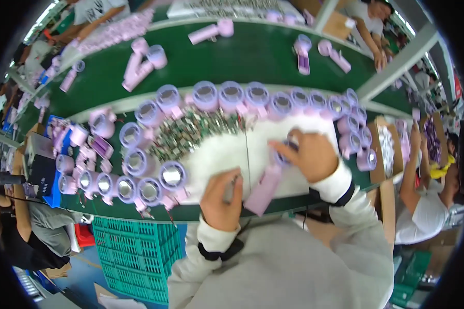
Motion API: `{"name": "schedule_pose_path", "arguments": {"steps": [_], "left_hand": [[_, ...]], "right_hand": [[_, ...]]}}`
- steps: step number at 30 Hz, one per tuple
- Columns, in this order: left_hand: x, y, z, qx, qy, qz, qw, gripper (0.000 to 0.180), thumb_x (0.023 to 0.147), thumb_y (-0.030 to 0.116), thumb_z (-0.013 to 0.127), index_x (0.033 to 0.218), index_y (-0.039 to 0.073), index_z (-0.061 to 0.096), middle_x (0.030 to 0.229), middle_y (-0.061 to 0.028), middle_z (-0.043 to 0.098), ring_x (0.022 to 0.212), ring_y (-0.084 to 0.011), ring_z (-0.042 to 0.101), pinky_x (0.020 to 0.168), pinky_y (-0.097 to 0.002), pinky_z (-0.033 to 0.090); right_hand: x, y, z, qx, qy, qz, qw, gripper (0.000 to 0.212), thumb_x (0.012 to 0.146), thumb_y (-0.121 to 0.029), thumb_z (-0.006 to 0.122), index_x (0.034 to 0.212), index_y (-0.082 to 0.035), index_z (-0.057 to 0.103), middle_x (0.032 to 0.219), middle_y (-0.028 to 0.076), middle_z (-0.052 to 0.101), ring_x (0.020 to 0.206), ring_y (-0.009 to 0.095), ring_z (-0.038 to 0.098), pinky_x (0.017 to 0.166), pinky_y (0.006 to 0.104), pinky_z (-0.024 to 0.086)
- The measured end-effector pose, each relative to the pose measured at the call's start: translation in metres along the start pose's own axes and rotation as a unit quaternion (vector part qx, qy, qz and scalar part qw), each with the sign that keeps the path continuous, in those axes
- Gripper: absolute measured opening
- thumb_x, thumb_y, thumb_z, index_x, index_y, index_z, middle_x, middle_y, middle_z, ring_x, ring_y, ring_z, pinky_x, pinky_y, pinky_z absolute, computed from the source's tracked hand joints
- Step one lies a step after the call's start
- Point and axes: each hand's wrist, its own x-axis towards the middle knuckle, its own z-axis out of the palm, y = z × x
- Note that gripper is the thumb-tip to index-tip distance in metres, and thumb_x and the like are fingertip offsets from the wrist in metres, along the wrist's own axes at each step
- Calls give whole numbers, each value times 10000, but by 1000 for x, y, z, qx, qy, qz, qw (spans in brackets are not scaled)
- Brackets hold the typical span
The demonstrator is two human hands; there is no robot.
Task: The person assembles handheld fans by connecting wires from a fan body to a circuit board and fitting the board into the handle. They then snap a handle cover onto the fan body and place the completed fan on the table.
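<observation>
My right hand (317, 155) is closed round the round lilac head of a pink handheld fan housing (264, 190), whose flat handle slants down toward my left hand. My left hand (221, 200) is beside that handle with thumb and fingers curled together. A small greyish bit shows between them, too unclear to name. Both hands are above white sheets (216, 154) on the green bench. Behind my left hand lies a heap of small green circuit boards (191, 133) with wires. Lilac round fan heads (231, 93) stand in an arc around the sheets.
A green conveyor (191, 56) runs behind, carrying several pink fan housings. A blue bin (54, 193) with pink parts is at the left, and a carton (386, 149) with white pieces is at the right. Green plastic crates (134, 257) stand below; other people work around.
</observation>
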Motion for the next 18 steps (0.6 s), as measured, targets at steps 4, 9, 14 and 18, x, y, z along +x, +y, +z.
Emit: {"name": "schedule_pose_path", "arguments": {"steps": [4,9,14,18], "left_hand": [[-7,-5,2,-91,22,-54,994,226,878,-65,700,1096,-9,695,1024,-142,695,912,-217,668,872,-297,518],[-16,6,-1,-217,-29,-93,971,255,853,-92,707,1093,-9,687,1017,-130,692,916,-181,649,865,-284,505],[-22,5,-5,-199,-158,-26,967,279,836,-100,721,1096,-6,685,1015,-121,701,867,-174,662,799,-281,524],[-29,7,-4,-156,-182,-20,971,301,827,-101,727,1106,3,688,1005,-115,706,843,-177,678,771,-278,545]], "right_hand": [[-23,0,-43,125,9,26,992,352,929,-344,724,1022,-6,704,646,164,658,595,341,673,557,409,524],[-47,-12,-10,256,-71,-87,960,298,887,-229,761,1136,-73,713,708,116,682,608,293,681,563,370,535],[-40,-6,24,217,-59,-198,954,309,875,-162,742,1178,-112,709,754,88,694,632,260,686,565,359,545],[-45,-4,25,175,-60,-255,949,314,878,-132,726,1191,-114,702,776,78,706,649,256,691,583,370,553]]}}
